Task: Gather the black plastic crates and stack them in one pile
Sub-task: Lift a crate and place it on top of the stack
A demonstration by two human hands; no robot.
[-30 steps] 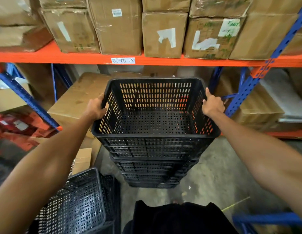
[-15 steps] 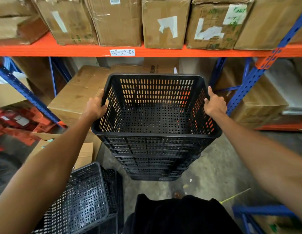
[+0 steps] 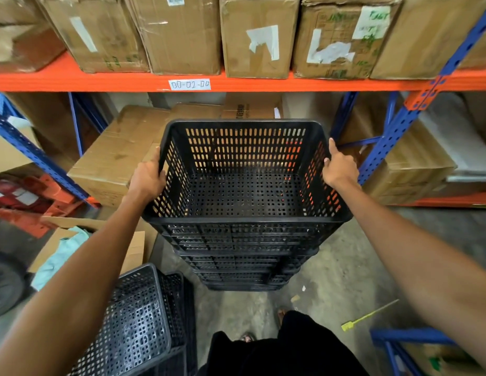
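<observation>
A pile of several nested black plastic crates (image 3: pixel 244 256) stands on the concrete floor before me. Its top crate (image 3: pixel 244 191) is empty, with perforated walls and base. My left hand (image 3: pixel 146 179) grips the top crate's left rim. On the right rim my right hand (image 3: pixel 339 169) holds on, thumb pointing up along the edge. More black crates (image 3: pixel 144 321) lean on their sides at the lower left, apart from the pile and beside my left forearm.
An orange shelf beam (image 3: pixel 263 82) with blue uprights (image 3: pixel 393 134) carries cardboard boxes (image 3: pixel 258 39) above and behind the pile. An open box (image 3: pixel 133 253) sits on the floor at left. A yellow tag (image 3: pixel 366 317) lies on the floor at right. My feet are below.
Both hands keep their grip on the top crate's rims. The view has dropped slightly, and the crate pile sits a little lower and steadier in place.
</observation>
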